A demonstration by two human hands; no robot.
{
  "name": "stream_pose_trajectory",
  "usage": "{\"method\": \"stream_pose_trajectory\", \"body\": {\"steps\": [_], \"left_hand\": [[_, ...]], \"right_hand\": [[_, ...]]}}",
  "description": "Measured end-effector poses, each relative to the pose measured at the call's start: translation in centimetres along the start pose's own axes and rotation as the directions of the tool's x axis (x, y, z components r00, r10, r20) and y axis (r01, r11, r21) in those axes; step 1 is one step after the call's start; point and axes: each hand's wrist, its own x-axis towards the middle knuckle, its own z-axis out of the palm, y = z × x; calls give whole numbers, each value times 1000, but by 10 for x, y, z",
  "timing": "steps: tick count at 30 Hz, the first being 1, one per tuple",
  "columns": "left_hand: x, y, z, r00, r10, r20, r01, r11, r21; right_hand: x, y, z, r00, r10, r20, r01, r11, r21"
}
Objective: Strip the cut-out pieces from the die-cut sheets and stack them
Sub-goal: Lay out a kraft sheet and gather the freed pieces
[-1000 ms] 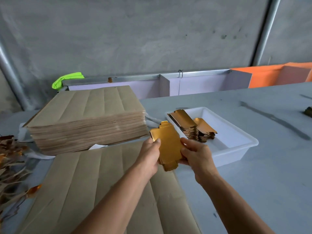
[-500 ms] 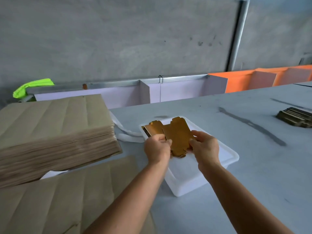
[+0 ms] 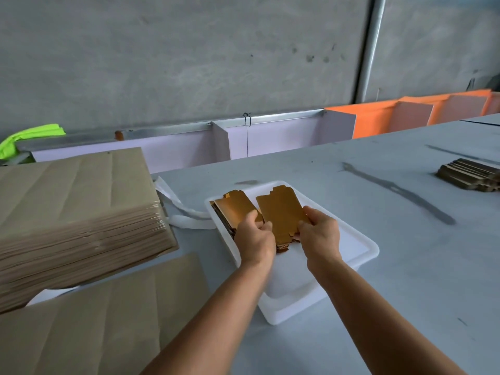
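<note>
While the gold cut-out piece (image 3: 281, 215) is held over the white tray (image 3: 359, 247), it is pinched from both sides. Its left edge is gripped by the left hand (image 3: 254, 239) and its right edge by the right hand (image 3: 320, 234). Both hands are closed on the piece, with only the piece between them. Under it, a small stack of pieces (image 3: 282, 246) can be seen in the tray, and a second stack (image 3: 235, 209) lies just beside it, nearer the left wall.

The piece looks ready to be set down on the small stack. If it is let go while tilted, it could slide off and land crooked. If it is pushed down too hard, the small tabs could be bent. The second stack could also be bumped by the left hand, because it sits so near.

The left wall of the tray is close to the left hand, so little room is left on that side. More open tray floor is seen toward the right and the near end. To the left of the tray, a tall pile of brown sheets (image 3: 67, 201) stands on the grey table (image 3: 378, 185), and one flat sheet (image 3: 108, 315) lies in front of it.
</note>
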Motion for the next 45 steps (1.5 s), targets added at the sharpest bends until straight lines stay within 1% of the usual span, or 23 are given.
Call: {"method": "stream_pose_trajectory", "body": {"steps": [3,6,8,10,12,14,16,22,28,31,34,36,39,41,42,43,44,45], "left_hand": [[8,6,2,999,-18,44,17,1000,11],[15,7,0,994,34,104,-37,999,27],[19,6,-5,985,148,86,-160,973,164],[24,3,-12,956,290,48,-291,912,289],[26,0,-16,933,357,52,-351,867,353],[28,-3,-17,929,361,81,-364,850,382],[29,-7,-16,937,341,84,-345,854,389],[34,-14,-17,958,273,84,-284,879,384],[34,-19,-18,948,299,106,-316,856,410],[35,-20,-17,946,307,108,-322,838,441],[35,-21,-16,943,309,122,-330,827,455],[35,-21,-16,942,312,126,-335,824,457],[35,-20,-16,942,313,120,-333,826,455],[34,-20,-17,942,314,114,-331,828,453],[33,-19,-17,942,316,113,-331,828,451],[33,-19,-17,942,317,112,-333,829,450],[32,-18,-18,941,318,112,-334,829,450],[32,-17,-18,942,317,112,-333,830,448]], "right_hand": [[18,-4,-1,1000,24,-6,-24,1000,-12],[37,-10,0,998,63,-25,-63,998,-8],[48,-14,0,996,73,-54,-75,997,-36],[58,-16,0,996,53,-65,-60,993,-106],[65,-15,1,999,22,-47,-31,978,-204],[71,-12,3,1000,-14,-15,9,956,-294],[75,-8,7,999,-32,13,35,936,-349],[90,2,18,997,-28,78,57,912,-407],[100,9,26,993,8,122,49,886,-462],[102,13,30,986,-41,163,132,791,-598],[99,14,34,980,-86,182,195,630,-752],[94,12,37,970,-125,209,244,496,-834],[87,10,41,938,-199,282,332,296,-896],[85,7,41,905,-269,329,389,212,-897],[85,5,38,890,-288,353,419,214,-882],[87,2,33,891,-266,367,437,289,-852],[88,-2,27,897,-199,396,443,390,-807],[90,-5,20,883,-131,451,456,461,-761]]}}
